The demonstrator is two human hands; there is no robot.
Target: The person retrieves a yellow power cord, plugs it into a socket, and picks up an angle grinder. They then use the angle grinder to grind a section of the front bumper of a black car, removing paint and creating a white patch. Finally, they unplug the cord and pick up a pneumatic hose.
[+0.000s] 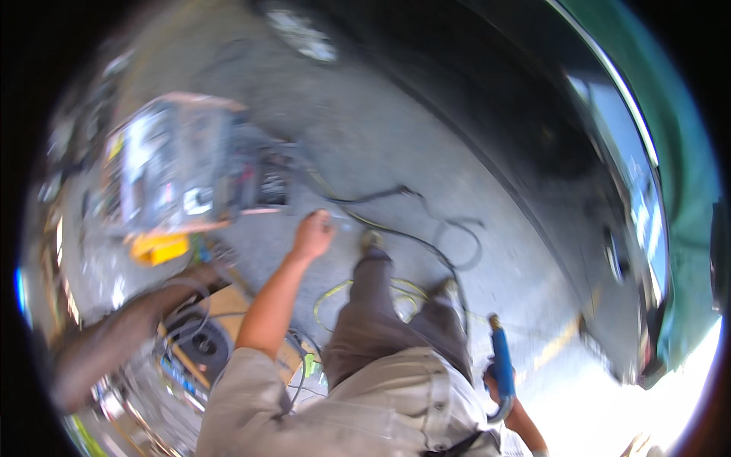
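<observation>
Low at my right side, my right hand (495, 378) is closed around a blue welding torch (502, 364), its brass tip pointing far, away from me over the concrete floor (396, 137). My left hand (313, 234) reaches out ahead, fingers curled loosely; it is too blurred for me to tell whether it grips anything, though a black cable (426, 244) runs just past it. That cable loops across the floor beyond my shoes (371, 241), with a yellow cable (335, 293) coiled nearer my legs. Far left stands a welding machine (179, 164) with a yellow part below it. Another person's arm (122, 327) comes in from the left. On the right curves a dark car body (533, 129).
</observation>
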